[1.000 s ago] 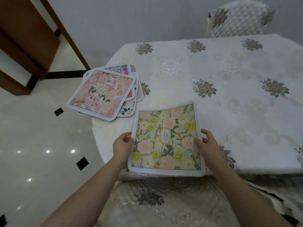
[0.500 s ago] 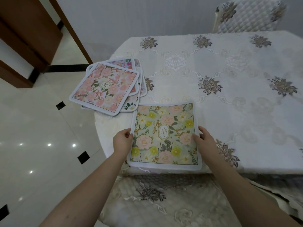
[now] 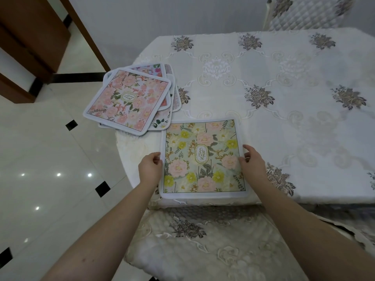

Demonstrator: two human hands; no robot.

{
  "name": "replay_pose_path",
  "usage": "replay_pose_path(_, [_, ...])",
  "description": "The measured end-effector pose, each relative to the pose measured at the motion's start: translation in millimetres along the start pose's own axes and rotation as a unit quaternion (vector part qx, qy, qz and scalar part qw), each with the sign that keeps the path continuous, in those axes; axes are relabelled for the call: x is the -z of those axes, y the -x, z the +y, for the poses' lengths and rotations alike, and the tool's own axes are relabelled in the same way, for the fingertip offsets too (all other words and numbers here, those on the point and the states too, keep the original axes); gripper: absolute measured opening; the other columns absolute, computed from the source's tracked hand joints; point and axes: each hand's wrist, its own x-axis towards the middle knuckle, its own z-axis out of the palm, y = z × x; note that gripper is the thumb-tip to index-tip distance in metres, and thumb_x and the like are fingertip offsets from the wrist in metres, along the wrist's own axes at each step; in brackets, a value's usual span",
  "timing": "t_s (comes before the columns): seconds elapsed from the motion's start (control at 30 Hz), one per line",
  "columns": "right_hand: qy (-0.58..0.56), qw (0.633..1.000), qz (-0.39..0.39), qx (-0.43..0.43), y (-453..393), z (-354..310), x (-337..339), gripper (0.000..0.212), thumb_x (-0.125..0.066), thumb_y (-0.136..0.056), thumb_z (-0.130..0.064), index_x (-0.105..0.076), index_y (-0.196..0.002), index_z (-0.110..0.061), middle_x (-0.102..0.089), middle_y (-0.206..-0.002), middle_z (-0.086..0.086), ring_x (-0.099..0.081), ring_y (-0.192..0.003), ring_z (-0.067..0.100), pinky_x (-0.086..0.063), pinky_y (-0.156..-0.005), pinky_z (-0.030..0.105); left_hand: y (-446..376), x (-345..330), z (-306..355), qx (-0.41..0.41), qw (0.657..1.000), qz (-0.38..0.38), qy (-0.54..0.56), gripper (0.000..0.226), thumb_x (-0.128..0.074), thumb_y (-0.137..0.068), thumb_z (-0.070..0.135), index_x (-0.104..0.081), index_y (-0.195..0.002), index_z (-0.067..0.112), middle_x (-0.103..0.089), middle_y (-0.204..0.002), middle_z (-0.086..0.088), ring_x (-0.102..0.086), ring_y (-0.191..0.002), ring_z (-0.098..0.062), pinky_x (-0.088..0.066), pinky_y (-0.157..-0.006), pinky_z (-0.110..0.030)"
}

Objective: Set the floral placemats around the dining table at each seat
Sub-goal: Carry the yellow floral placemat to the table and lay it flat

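Showing a green-and-yellow "GARDEN" placemat (image 3: 204, 157) lying flat on the dining table (image 3: 284, 122) at its near edge, directly above the cushioned chair seat (image 3: 203, 246). Left hand (image 3: 150, 169) rests at the mat's left border, fingers loosely curled with their tips at the rim; whether they pinch it cannot be told. Right hand (image 3: 252, 162) lies at the right border, thumb on the printed face and fingers relaxed, touching rather than gripping.

Risks, as judged: the mat's near border sits almost on the table's edge, so a push toward the person could tip it onto the chair seat. The lace tablecloth (image 3: 304, 78) may wrinkle or drag if the mat is slid rather than lifted. The stack of remaining placemats (image 3: 129, 100) overhangs the table's left corner and is fanned unevenly; a knock, or a careless pull on the top pink mat, could send it to the tiled floor (image 3: 50, 159).

Counts: one mat placed; about five stacked, lower ones partly hidden; two chairs, including the quilted chair back (image 3: 308, 13); two hands.
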Motion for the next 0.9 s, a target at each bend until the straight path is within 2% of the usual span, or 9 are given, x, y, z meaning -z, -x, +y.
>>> replay_pose_path(0.23, [0.044, 0.999, 0.000, 0.017, 1.0, 6.8, -5.4, 0.049, -0.051, -0.097, -0.014, -0.041, -0.145, -0.019, -0.050, -0.104, 0.007, -0.050, -0.089, 0.021, -0.037, -0.078, 0.029, -0.9, -0.5, -3.5, 0.014, 0.999, 0.003, 0.033, 0.031, -0.060, -0.091, 0.004, -0.067, -0.121, 0.009, -0.070, -0.105, -0.006, -0.059, -0.092, -0.015, -0.046, -0.090, -0.024])
replay_pose_path(0.4, [0.042, 0.999, -0.015, 0.021, -4.7, 8.8, -3.3, 0.050, -0.053, -0.097, -0.014, -0.041, -0.145, -0.017, -0.048, -0.107, 0.002, -0.048, -0.094, 0.017, -0.037, -0.084, 0.028, 0.8, -3.1, -5.2, 0.026, 0.997, 0.022, 0.072, 0.029, -0.061, -0.090, 0.004, -0.069, -0.117, 0.011, -0.068, -0.098, -0.001, -0.061, -0.090, -0.014, -0.045, -0.086, -0.023])
replay_pose_path(0.63, [0.054, 0.998, -0.024, 0.026, -13.6, 14.0, -4.6, 0.051, -0.054, -0.097, -0.015, -0.040, -0.146, -0.018, -0.048, -0.107, 0.003, -0.048, -0.093, 0.018, -0.039, -0.083, 0.030, 1.6, -6.9, -5.1, 0.020, 0.995, 0.035, 0.089, 0.026, -0.061, -0.091, 0.007, -0.069, -0.116, 0.011, -0.068, -0.096, 0.000, -0.060, -0.088, -0.012, -0.048, -0.083, -0.021])
replay_pose_path(0.7, [0.082, 0.996, -0.010, 0.038, -11.7, 16.8, -6.7, 0.049, -0.055, -0.096, -0.015, -0.043, -0.144, -0.017, -0.049, -0.111, 0.008, -0.049, -0.099, 0.023, -0.042, -0.086, 0.034, 1.7, -7.0, -4.8, 0.011, 0.997, 0.033, 0.073, 0.027, -0.059, -0.092, 0.007, -0.068, -0.117, 0.012, -0.067, -0.099, -0.002, -0.061, -0.089, -0.014, -0.051, -0.089, -0.030])
replay_pose_path(0.8, [0.150, 0.984, 0.052, 0.084, 1.2, 15.6, -16.3, 0.045, -0.059, -0.092, -0.012, -0.052, -0.137, -0.014, -0.048, -0.128, 0.015, -0.046, -0.113, 0.034, -0.041, -0.096, 0.044, 7.5, -15.1, -2.3, -0.027, 0.999, 0.030, 0.010, 0.033, -0.054, -0.093, 0.009, -0.062, -0.125, 0.014, -0.060, -0.114, -0.008, -0.058, -0.099, -0.020, -0.047, -0.093, -0.036])
replay_pose_path(0.9, [0.172, 0.974, 0.027, 0.145, 20.3, 0.6, -37.5, 0.044, -0.052, -0.095, -0.017, -0.048, -0.139, -0.015, -0.043, -0.143, 0.009, -0.037, -0.132, 0.029, -0.029, -0.111, 0.044, 23.1, -34.1, 4.1, -0.138, 0.986, 0.024, -0.086, 0.037, -0.052, -0.094, 0.015, -0.058, -0.131, 0.016, -0.056, -0.129, -0.007, -0.051, -0.117, -0.022, -0.039, -0.102, -0.038])
